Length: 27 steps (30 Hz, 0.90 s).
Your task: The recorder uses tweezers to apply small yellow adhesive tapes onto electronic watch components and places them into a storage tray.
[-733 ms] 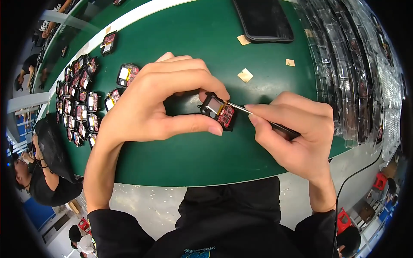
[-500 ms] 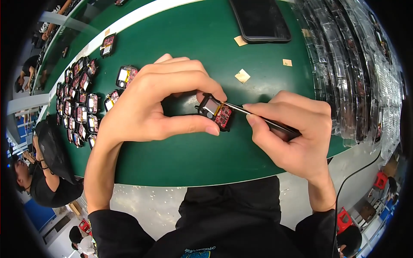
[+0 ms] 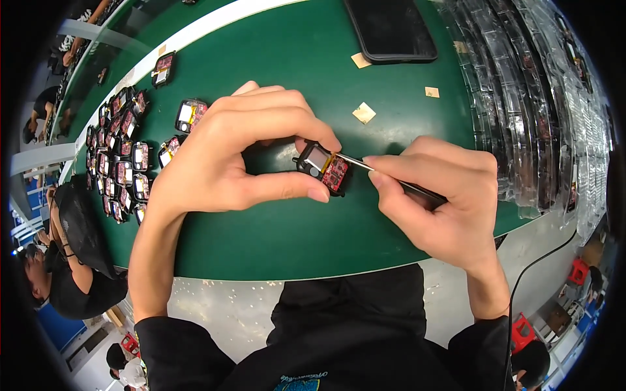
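Note:
Between thumb and fingers my left hand [image 3: 254, 150] grips a small black watch case [image 3: 324, 168], its inside facing up. A silvery block, yellow tape and a red circuit board show in it. My right hand [image 3: 443, 195] is closed like a pen hold around dark tweezers [image 3: 417, 193]. Their thin metal tip reaches the yellow strip at the case's upper edge; whether it pinches anything is too small to tell. Beside my left wrist lie two similar open watch cases, one [image 3: 191, 116] partly behind the hand.
Many more watch cases [image 3: 122, 171] crowd the left of the green table [image 3: 293, 251]. Clear plastic trays [image 3: 521, 111] are stacked at the right. A black tablet-like slab [image 3: 391, 29] lies at the back, near small tan paper squares [image 3: 364, 113]. Another person [image 3: 81, 287] sits at the left.
Both hands keep their holds on the watch case and tweezers, and the tip stays at its upper edge. The view has shifted slightly. The person at the left has leaned.

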Motion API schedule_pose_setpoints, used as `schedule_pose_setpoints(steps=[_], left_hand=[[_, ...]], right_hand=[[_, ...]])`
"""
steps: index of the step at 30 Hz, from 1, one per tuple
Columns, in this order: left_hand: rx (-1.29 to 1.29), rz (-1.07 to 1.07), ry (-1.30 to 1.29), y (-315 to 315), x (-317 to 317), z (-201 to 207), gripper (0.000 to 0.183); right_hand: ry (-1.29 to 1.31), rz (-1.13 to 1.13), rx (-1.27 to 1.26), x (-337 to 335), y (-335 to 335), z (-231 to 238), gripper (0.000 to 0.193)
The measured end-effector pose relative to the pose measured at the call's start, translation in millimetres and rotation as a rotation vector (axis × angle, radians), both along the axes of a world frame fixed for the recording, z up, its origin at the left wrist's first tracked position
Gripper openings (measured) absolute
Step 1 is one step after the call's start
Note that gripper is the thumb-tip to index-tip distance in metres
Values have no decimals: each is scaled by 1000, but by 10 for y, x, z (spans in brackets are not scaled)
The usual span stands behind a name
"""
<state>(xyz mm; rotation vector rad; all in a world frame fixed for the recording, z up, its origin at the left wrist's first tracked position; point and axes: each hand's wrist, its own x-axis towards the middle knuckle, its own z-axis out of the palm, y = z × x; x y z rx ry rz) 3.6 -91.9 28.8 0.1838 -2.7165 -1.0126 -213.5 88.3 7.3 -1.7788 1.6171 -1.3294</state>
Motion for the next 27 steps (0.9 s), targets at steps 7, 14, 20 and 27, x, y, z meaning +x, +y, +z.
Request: schedule_pose_setpoints(steps=[7, 14, 20, 27], left_hand=[[4, 0, -3, 13, 4, -9, 52], [-10, 9, -12, 10, 8, 16, 54], [-62, 44, 12, 55, -34, 52, 56], [-141, 57, -4, 173, -21, 145, 53]], right_hand=[[-35, -11, 28, -12, 37, -27, 21], [50, -8, -37, 12, 32, 29, 20], [-75, -151, -44, -70, 46, 32, 19], [-139, -180, -102, -5, 72, 68, 15]])
